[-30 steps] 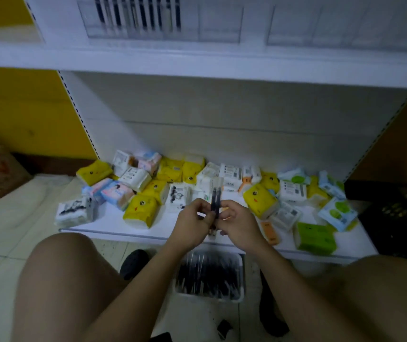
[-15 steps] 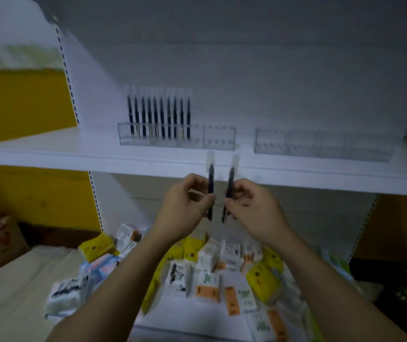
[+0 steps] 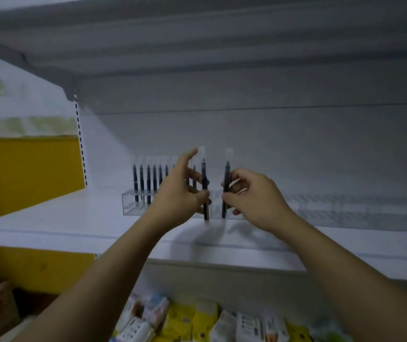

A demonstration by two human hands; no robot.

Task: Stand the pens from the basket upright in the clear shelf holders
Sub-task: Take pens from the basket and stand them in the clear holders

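- The left grip (image 3: 180,193) pinched a dark pen (image 3: 204,180) between thumb and a curled finger. Its forefinger (image 3: 192,154) was stretched upward, clear of the pen.
- That pen stood nearly upright at the right edge of the left grip, with a pale clear cap at its top.
- The right grip (image 3: 254,198) grasped a second dark pen (image 3: 227,172) with its fingers curled round the middle of the barrel. This pen was also upright and clear-capped, and stood at the left edge of the right grip.
- The two pens were close together but apart, in the gap between the two grips.
- Just behind both grips lay a clear holder (image 3: 133,206) on the white shelf (image 3: 49,225). The lower ends of both held pens overlapped its front wall. I could not tell whether either tip sat in a slot.
- To the left of the left grip, and partly hidden by it, a row of dark pens (image 3: 148,181) stood upright in that holder.
- To the right of the right grip, a second clear holder (image 3: 358,213) ran along the same shelf.
- Far below both grips, blurred yellow and white packets (image 3: 197,322) lay on a lower shelf.
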